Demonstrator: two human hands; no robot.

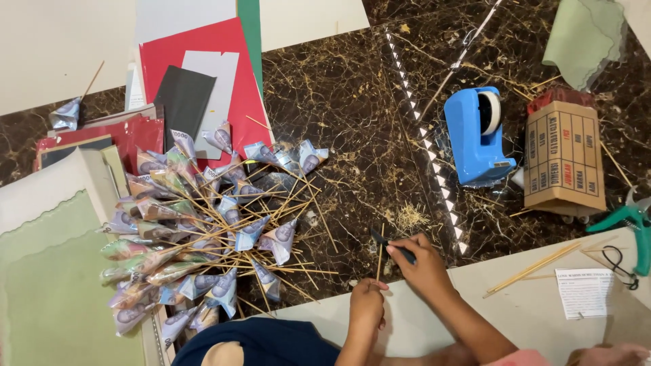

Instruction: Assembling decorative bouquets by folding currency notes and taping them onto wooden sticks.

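My left hand (pixel 367 303) pinches the lower end of a thin bamboo skewer (pixel 380 256) and holds it nearly upright over the dark marble floor (pixel 352 122). Just to its right, my right hand (pixel 424 266) grips a small black cutter (pixel 388 242) whose tip touches the skewer near its top. Left of both hands lies a pile of folded banknotes on skewers (pixel 203 230), fanned out with the sticks crossing.
A blue tape dispenser (pixel 477 135) and a brown cardboard box (pixel 564 157) stand at the right. Green-handled pliers (pixel 634 227) and loose skewers (pixel 532 269) lie on cream paper (pixel 529 312). Red, black, white and green sheets (pixel 203 74) are stacked at the upper left.
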